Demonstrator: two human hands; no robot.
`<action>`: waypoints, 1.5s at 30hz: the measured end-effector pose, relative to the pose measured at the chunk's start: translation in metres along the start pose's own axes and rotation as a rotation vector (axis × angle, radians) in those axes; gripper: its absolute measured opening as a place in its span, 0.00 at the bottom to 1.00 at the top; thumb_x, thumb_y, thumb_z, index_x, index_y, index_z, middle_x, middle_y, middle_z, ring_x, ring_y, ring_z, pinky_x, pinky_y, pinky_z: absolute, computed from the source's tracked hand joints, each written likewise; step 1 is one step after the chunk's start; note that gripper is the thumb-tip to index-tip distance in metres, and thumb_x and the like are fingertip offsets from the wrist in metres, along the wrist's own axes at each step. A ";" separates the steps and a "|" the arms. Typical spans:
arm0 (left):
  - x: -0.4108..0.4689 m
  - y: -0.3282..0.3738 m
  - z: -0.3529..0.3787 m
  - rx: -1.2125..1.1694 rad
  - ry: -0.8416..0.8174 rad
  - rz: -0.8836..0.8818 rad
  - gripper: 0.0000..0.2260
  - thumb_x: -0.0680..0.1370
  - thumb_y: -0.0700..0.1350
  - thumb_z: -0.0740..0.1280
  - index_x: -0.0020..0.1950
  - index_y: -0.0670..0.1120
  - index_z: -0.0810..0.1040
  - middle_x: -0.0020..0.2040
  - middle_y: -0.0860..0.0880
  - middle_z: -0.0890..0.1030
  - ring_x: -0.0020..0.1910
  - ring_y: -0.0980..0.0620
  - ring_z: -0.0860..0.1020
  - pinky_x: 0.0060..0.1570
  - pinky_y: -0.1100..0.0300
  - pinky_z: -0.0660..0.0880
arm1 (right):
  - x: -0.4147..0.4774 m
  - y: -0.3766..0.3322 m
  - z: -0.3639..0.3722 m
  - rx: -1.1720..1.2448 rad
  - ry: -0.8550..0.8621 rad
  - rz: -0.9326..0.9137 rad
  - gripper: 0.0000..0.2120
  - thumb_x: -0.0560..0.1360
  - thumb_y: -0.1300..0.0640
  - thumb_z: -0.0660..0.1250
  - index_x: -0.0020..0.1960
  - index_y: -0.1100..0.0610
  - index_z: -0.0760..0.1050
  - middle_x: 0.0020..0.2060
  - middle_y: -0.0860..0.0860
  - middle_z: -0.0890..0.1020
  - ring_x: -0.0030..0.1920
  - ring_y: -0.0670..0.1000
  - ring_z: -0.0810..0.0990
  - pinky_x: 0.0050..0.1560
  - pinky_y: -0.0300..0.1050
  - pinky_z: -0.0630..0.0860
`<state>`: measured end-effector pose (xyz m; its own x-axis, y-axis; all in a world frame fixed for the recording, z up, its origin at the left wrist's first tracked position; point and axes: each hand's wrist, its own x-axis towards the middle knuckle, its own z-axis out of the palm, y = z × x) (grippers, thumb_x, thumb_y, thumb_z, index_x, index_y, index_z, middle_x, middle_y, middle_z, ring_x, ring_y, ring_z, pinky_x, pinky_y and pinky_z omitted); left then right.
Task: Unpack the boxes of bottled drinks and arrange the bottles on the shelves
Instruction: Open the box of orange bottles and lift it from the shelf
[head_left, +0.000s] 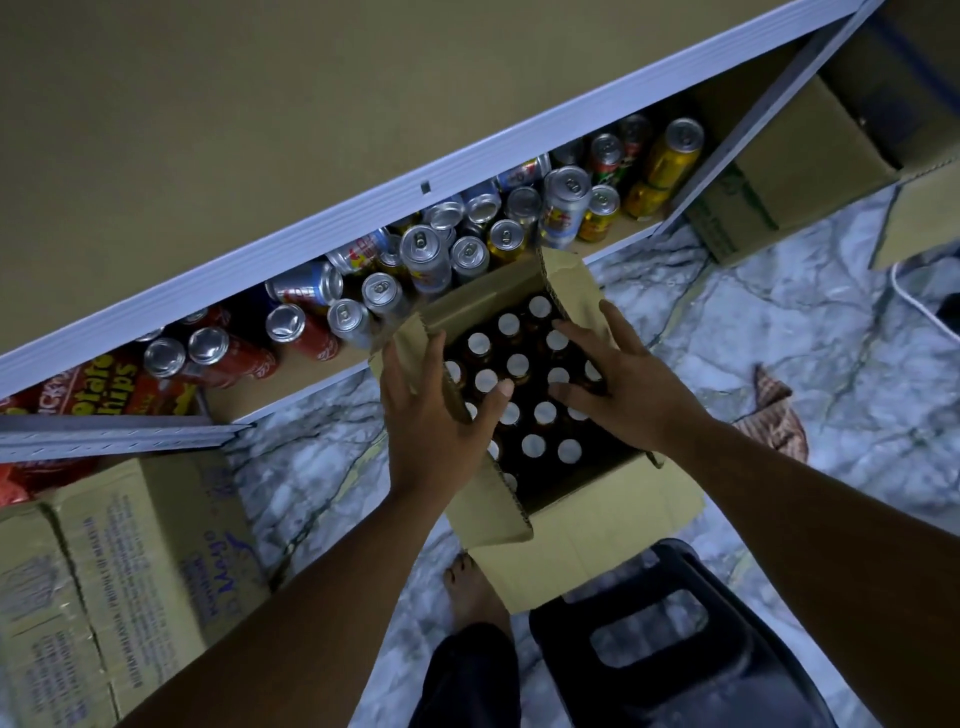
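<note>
My left hand (436, 410) has its fingers (397, 366) spread and nearly straight. They lie over the left flap of the open cardboard box (597, 525), with the thumb stretched sideways above the bottle caps near the box's left edge. It grips nothing that I can see.

My right hand (621, 374) is also loose, its fingers (571, 332) extended and only slightly bent, reaching in from the box's right edge over the caps. From this angle I cannot tell whether the tips touch the caps or hover just above them. No finger is wrapped round a neck.

The bottles (533, 446) are dark with white caps and stand upright in rows inside the box, which sits on the marble-patterned floor (779, 338) against the front edge of the low shelf (363, 208).

On that shelf is a crowd of drink cans (426, 254), some upright and some lying down, with a bag of potato chips (104, 384) at its left end. A printed carton (130, 561) stands at the lower left. A black stool (675, 639) is just beside the box's near corner, with a bare foot (475, 592) next to it.
</note>
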<state>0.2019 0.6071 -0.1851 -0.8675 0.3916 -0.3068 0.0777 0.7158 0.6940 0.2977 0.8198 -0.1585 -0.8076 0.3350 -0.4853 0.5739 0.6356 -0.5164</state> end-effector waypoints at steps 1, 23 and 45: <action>-0.003 0.004 -0.001 -0.002 -0.019 -0.035 0.43 0.70 0.77 0.63 0.81 0.64 0.54 0.83 0.55 0.41 0.83 0.48 0.43 0.73 0.34 0.64 | -0.003 0.002 -0.004 0.001 0.008 0.000 0.37 0.76 0.36 0.68 0.78 0.29 0.52 0.83 0.46 0.43 0.80 0.52 0.58 0.69 0.53 0.69; -0.036 -0.079 -0.041 0.376 0.017 -0.614 0.60 0.65 0.83 0.57 0.84 0.45 0.49 0.82 0.43 0.33 0.81 0.44 0.35 0.74 0.28 0.39 | 0.027 0.078 -0.044 -0.407 0.182 0.242 0.63 0.58 0.13 0.45 0.83 0.50 0.48 0.81 0.58 0.34 0.80 0.62 0.33 0.76 0.70 0.39; -0.010 -0.084 0.041 -0.084 0.035 -0.435 0.46 0.75 0.61 0.74 0.80 0.66 0.43 0.68 0.53 0.79 0.66 0.41 0.78 0.60 0.46 0.76 | 0.040 0.111 0.040 -0.322 -0.085 0.239 0.45 0.83 0.43 0.60 0.75 0.39 0.21 0.54 0.66 0.82 0.50 0.66 0.82 0.44 0.53 0.70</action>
<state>0.2239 0.5669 -0.2677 -0.8268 0.0439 -0.5607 -0.3367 0.7599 0.5560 0.3343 0.8755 -0.2635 -0.6350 0.4494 -0.6283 0.6612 0.7368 -0.1413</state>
